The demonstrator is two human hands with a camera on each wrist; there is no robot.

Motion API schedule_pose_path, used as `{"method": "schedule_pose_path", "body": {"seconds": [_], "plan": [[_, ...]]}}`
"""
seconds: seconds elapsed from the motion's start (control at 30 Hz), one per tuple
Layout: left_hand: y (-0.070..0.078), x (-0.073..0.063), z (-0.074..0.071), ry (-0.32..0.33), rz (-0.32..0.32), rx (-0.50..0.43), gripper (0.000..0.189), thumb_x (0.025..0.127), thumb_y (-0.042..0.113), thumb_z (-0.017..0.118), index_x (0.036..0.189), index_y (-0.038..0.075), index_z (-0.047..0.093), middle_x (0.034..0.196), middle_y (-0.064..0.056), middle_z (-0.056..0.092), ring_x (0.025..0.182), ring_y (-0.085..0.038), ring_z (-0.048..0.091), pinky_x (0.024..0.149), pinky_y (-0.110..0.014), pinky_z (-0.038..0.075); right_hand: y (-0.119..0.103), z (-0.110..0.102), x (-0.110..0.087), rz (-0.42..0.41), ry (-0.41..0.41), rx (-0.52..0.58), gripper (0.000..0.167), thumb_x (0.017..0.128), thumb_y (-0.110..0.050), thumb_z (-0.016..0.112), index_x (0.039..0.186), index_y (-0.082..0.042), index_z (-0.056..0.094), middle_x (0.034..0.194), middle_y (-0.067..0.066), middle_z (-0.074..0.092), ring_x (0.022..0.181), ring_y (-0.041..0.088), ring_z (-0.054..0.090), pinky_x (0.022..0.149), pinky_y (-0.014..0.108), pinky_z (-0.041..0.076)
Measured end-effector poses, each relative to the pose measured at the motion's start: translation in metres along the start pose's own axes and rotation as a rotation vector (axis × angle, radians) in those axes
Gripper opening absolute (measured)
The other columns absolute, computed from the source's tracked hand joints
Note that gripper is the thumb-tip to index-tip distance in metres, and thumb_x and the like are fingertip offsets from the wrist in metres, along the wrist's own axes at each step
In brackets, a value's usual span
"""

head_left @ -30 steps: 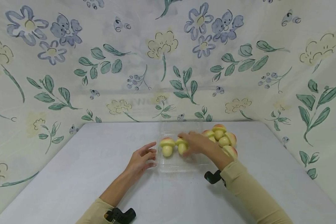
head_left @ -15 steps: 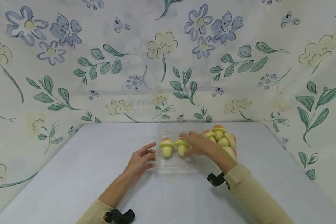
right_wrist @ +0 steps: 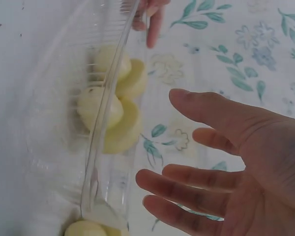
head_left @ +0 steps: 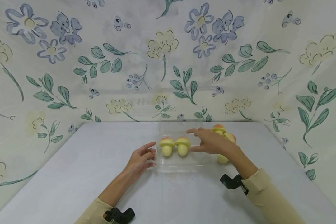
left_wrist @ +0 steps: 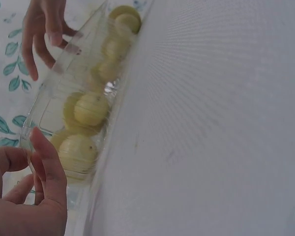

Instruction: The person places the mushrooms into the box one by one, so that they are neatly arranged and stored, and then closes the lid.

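A clear plastic box (head_left: 175, 165) stands in the middle of the table. Side by side in its left part are two yellow-green mushroom-shaped pieces, a left one (head_left: 166, 151) and a right one (head_left: 183, 150), caps toward the back and blushed red on top. My left hand (head_left: 138, 160) is at the box's left wall, its relaxed fingers right at the edge in the left wrist view. Over the box's right part is my right hand (head_left: 211, 141), fingers spread and holding nothing; the right wrist view shows its bare palm (right_wrist: 265, 182) beside the box wall.
More of these mushroom-shaped pieces (head_left: 219, 128) lie at the right of the box, partly hidden behind my right hand and forearm. A floral cloth (head_left: 162, 62) hangs behind the white table (head_left: 100, 149). Black wrist cameras (head_left: 231, 181) sit under both wrists.
My right hand has let go of the right mushroom-shaped piece in the box and moved right, toward the other pieces. My left hand has stayed at the box's left wall.
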State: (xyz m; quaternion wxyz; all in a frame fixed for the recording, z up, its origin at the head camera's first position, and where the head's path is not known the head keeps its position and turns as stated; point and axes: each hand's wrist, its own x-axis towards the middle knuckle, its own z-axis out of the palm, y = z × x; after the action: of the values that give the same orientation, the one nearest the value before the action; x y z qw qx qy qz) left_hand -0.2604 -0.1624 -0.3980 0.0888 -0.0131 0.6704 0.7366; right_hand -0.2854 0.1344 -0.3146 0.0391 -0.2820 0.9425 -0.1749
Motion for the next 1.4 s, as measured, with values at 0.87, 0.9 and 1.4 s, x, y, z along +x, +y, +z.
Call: {"method": "schedule_pose_path", "body": {"seconds": [0.87,0.9,1.4], "plan": [[-0.002,0.000,-0.001,0.015,0.008,0.007,0.052,0.095,0.001,0.055,0.145,0.011,0.046,0.108,0.001,0.054,0.089,-0.013,0.054,0.067,-0.021,0.055,0.050,-0.009,-0.063,0.050,0.034,0.029,0.057,0.090,-0.028,0.071,0.140,-0.013,0.047,0.123,0.016,0.062,0.088,0.015,0.065,0.076,0.033,0.055],[-0.001,0.000,0.000,0.018,0.006,0.007,0.052,0.095,0.001,0.056,0.145,0.012,0.047,0.108,0.001,0.054,0.089,-0.013,0.054,0.067,-0.021,0.055,0.051,-0.009,-0.064,0.056,0.030,0.026,0.056,0.090,-0.028,0.070,0.139,-0.012,0.048,0.123,0.016,0.063,0.091,0.018,0.065,0.078,0.035,0.056],[-0.001,0.000,0.000,0.015,0.000,0.002,0.053,0.095,0.002,0.055,0.146,0.012,0.045,0.113,-0.003,0.054,0.089,-0.013,0.054,0.067,-0.022,0.056,0.068,-0.015,-0.072,0.174,-0.035,0.065,0.060,0.091,-0.039,0.068,0.140,-0.013,0.046,0.126,0.021,0.061,0.097,0.026,0.065,0.071,0.036,0.055]]}}
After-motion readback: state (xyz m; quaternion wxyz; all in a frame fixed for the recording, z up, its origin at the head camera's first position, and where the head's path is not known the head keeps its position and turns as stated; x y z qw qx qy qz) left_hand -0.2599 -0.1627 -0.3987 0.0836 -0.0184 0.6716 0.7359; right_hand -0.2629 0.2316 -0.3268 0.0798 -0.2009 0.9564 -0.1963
